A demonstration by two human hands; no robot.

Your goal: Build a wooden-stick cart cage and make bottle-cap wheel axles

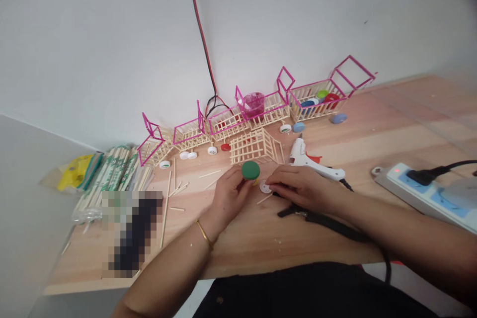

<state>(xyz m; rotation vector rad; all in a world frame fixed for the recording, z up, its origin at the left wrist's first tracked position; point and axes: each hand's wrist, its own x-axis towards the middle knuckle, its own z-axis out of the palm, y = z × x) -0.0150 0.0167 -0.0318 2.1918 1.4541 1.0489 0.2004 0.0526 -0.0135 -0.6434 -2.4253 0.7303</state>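
Observation:
My left hand (230,194) is closed, its thumb and fingers pinching a round green bottle cap (251,170). Beside it, my right hand (301,188) pinches the edge of a small whitish disc that looks like a bottle cap (265,187). A bit of yellow shows just under the green cap, too small to name. Directly beyond both hands stands a small cage of thin wooden sticks (248,148). A white hot glue gun (313,163) lies just past my right hand, with its nozzle pointing toward the wall.
Along the wall runs a row of stick carts with pink rims (190,131), with bottle caps at their bases. One basket (316,109) holds colourful caps. Bundled sticks (108,174) lie at left, near loose sticks (166,208). A power strip (428,189) and black cable (335,226) occupy the right.

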